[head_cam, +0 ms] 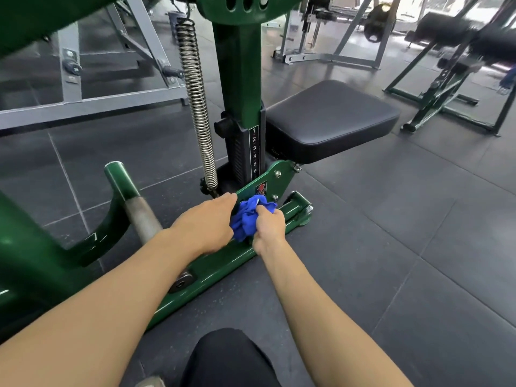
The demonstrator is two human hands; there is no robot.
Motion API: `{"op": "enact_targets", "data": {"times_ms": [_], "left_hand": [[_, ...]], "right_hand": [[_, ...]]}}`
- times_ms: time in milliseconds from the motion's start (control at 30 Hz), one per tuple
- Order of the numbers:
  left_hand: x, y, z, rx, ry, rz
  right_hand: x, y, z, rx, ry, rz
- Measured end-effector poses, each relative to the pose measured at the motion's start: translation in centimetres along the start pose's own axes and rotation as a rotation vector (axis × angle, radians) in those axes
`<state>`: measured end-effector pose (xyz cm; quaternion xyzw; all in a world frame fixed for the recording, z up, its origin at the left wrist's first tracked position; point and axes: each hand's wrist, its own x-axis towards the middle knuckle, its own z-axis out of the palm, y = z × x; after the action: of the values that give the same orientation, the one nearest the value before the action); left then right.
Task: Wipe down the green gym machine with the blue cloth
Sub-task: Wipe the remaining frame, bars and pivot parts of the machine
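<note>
ur R hand [269, 223] grips blue cloth [245, 219] on green machine [223, 263] base rail | ur L hand [206, 222] flat, fingers straight, beside cloth

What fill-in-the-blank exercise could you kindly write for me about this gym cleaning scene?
The right hand grips a bunched cloth coloured ____.
The left hand rests on the machine's base bar, which is painted ____.
The seat pad is coloured ____.
The number scale on the post starts at ____.
Missing words: blue; green; black; 1.
</note>
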<state>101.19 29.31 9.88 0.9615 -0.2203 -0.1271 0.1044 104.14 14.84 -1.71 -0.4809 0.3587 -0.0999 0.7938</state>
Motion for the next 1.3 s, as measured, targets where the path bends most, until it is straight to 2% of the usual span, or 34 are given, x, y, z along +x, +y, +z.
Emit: {"op": "enact_targets", "data": {"times_ms": [367, 533, 767, 1067, 1300], "left_hand": [[0.6, -0.1, -0.1, 0.036, -0.054, -0.001], [0.7, 0.3, -0.4, 0.044, -0.021, 0.016], [1.0, -0.5, -0.6, -0.047, 0.019, 0.018], [0.8, -0.4, -0.5, -0.076, 0.020, 0.012], [0.5, -0.3, -0.7, -0.075, 0.016, 0.004]], "right_hand": [[0.3, 0.2, 0.5, -0.071, 0.009, -0.034], [-2.3, -1.8, 1.4, -0.139, 0.012, -0.233], [-5.4, -2.5, 1.3, -0.217, -0.061, -0.322], [-5.1, -2.7, 1.6, -0.266, -0.019, -0.325], [-4.3, -1.8, 1.6, -0.246, 0.024, -0.225]]}}
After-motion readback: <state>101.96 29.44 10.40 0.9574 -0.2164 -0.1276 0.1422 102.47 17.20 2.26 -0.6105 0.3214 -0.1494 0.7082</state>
